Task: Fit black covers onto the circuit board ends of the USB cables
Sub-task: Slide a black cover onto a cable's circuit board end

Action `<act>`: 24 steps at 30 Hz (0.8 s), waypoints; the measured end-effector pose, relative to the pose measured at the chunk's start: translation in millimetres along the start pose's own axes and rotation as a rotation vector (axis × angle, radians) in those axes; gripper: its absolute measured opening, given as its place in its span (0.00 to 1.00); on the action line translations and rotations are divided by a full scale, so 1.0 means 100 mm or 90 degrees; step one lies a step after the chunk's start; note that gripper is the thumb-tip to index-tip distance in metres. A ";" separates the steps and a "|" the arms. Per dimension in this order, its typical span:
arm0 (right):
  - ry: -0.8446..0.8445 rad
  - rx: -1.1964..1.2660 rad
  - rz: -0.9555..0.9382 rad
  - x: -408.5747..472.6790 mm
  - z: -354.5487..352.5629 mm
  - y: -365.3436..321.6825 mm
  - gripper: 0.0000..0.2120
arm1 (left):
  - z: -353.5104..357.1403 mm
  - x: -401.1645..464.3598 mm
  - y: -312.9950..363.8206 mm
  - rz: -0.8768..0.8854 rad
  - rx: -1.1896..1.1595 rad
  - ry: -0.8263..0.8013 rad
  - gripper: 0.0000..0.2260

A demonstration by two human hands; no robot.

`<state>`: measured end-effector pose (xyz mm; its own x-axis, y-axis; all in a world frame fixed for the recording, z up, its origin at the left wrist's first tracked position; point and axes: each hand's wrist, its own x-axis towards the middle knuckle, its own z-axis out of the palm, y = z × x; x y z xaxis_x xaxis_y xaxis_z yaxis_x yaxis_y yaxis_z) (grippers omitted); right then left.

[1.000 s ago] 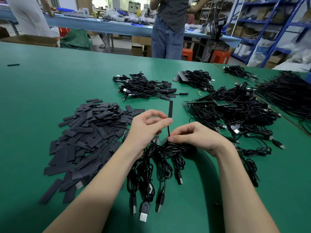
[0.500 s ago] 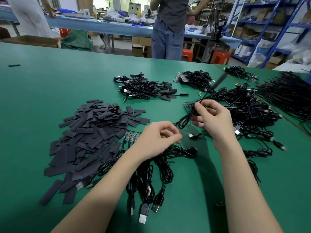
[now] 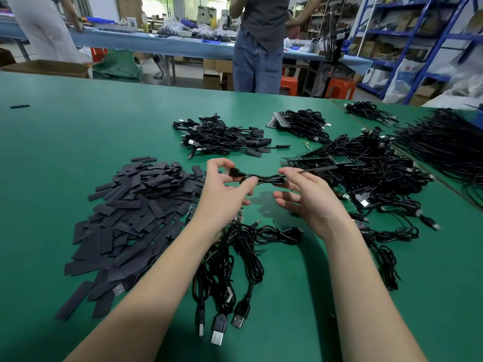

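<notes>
Above the green table (image 3: 78, 131) both hands hold one coiled black USB cable (image 3: 264, 178) stretched between them. My left hand (image 3: 224, 192) pinches its plug end between thumb and fingertips. My right hand (image 3: 308, 197) pinches the other end, where a thin black cover sticks out to the right. A big heap of flat black covers (image 3: 136, 212) lies to the left. A bundle of cables with small circuit boards (image 3: 230, 254) lies under my wrists, plugs toward me.
A pile of covered cables (image 3: 222, 138) lies behind my hands. More cable piles with boards (image 3: 366, 173) fill the right side, with another pile (image 3: 300, 121) at the back. A person in jeans (image 3: 257, 43) stands at the table's far edge.
My right hand came back from the right pile toward the middle with the covered cable. My left hand rose off the bundle and took hold of the cable's other end.
</notes>
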<state>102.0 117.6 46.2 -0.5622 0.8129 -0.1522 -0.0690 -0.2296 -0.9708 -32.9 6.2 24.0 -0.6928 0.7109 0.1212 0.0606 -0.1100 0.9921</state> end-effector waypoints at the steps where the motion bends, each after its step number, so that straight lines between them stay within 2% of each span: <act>1: 0.014 0.019 0.011 0.00 0.01 0.01 0.12 | -0.03 0.01 -0.01 -0.011 -0.002 0.008 0.16; 4: 0.044 0.110 0.019 0.02 0.04 0.04 0.06 | -0.13 0.05 -0.04 -0.029 0.056 0.025 0.13; 6: 0.040 0.152 0.019 0.03 0.06 0.06 0.06 | -0.18 0.06 -0.03 -0.021 0.130 0.033 0.11; 10: 0.022 0.206 0.034 0.03 0.15 0.10 0.06 | -0.20 0.04 0.01 0.152 0.425 0.028 0.08; 14: 0.000 0.285 0.066 0.02 0.22 0.10 0.06 | -0.21 -0.02 0.08 0.219 0.497 -0.060 0.09; 18: -0.009 0.324 0.096 0.01 0.20 0.09 0.03 | -0.25 -0.03 0.06 0.273 0.545 -0.003 0.08; 21: -0.009 0.296 0.092 0.01 0.20 0.09 0.05 | -0.27 0.02 0.04 0.320 0.593 0.027 0.07; 24: -0.024 0.247 0.108 0.00 0.22 0.08 0.05 | -0.27 0.15 0.01 0.350 0.647 0.130 0.07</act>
<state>83.5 103.8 42.4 -0.6221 0.7274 -0.2896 -0.2742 -0.5488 -0.7897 -62.3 -2.2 25.8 -0.4920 0.6050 0.6260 0.8694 0.3034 0.3900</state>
